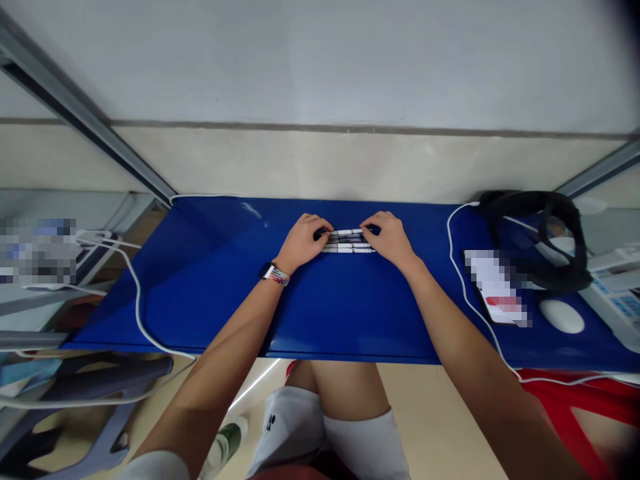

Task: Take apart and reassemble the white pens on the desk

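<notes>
A small bundle of white pens or markers (349, 241) lies side by side across the middle of the blue table (225, 293). My left hand (303, 241) has its fingers curled round the bundle's left ends. My right hand (390, 239) has its fingers curled against the right ends. Both hands press the bundle from opposite sides. A beaded bracelet (277, 274) sits on my left wrist.
A white cable (137, 300) runs along the table's left side, another white cable (457, 280) on the right. A black strap or headset (545, 233), a blurred card (497, 287) and a white mouse (561, 315) lie at the right. A wall stands behind.
</notes>
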The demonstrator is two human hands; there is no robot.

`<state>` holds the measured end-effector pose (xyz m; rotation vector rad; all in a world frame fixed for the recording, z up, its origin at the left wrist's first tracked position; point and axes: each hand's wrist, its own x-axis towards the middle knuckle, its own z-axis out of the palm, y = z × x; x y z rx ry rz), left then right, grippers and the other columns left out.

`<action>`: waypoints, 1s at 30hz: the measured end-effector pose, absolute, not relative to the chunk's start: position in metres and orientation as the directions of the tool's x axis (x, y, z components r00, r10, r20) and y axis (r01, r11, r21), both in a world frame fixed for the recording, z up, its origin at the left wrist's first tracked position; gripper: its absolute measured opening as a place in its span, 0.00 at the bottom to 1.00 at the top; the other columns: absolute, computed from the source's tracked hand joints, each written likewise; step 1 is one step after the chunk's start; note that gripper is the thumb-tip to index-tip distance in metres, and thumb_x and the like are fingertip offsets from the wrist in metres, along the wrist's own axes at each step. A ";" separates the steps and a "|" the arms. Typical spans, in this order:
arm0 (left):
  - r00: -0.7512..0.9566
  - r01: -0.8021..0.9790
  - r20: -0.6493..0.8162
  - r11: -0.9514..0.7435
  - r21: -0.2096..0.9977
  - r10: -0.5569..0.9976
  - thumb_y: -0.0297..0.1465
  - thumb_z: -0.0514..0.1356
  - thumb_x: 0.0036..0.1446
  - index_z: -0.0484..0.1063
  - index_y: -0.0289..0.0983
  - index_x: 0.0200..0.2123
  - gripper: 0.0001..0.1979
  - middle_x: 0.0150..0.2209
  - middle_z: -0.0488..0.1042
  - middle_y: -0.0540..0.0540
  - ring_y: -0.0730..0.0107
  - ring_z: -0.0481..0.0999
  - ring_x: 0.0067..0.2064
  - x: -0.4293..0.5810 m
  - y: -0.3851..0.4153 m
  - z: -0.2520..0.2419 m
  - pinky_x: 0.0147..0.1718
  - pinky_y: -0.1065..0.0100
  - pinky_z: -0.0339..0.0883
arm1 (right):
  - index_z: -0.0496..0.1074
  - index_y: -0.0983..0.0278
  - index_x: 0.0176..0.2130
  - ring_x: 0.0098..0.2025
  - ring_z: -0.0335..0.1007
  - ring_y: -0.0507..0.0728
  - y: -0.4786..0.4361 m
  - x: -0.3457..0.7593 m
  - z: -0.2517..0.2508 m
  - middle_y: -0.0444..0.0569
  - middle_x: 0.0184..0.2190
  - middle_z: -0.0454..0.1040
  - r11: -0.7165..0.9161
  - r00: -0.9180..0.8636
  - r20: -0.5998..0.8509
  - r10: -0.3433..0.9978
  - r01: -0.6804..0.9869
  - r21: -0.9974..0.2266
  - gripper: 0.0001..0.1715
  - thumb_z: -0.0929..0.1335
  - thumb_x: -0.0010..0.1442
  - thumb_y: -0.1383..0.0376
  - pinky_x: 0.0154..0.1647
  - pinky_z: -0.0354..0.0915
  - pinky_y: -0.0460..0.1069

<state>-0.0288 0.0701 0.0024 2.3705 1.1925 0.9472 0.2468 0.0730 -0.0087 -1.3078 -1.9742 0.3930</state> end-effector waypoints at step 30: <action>-0.077 -0.313 0.130 -0.148 0.938 0.988 0.32 0.62 0.67 0.77 0.42 0.39 0.03 0.44 0.83 0.45 0.60 0.84 0.54 0.011 0.070 -0.013 0.57 0.60 0.71 | 0.86 0.55 0.38 0.64 0.79 0.67 0.065 0.206 -0.015 0.50 0.51 0.87 0.310 0.138 0.334 0.932 0.170 -0.935 0.11 0.71 0.67 0.62 0.72 0.65 0.67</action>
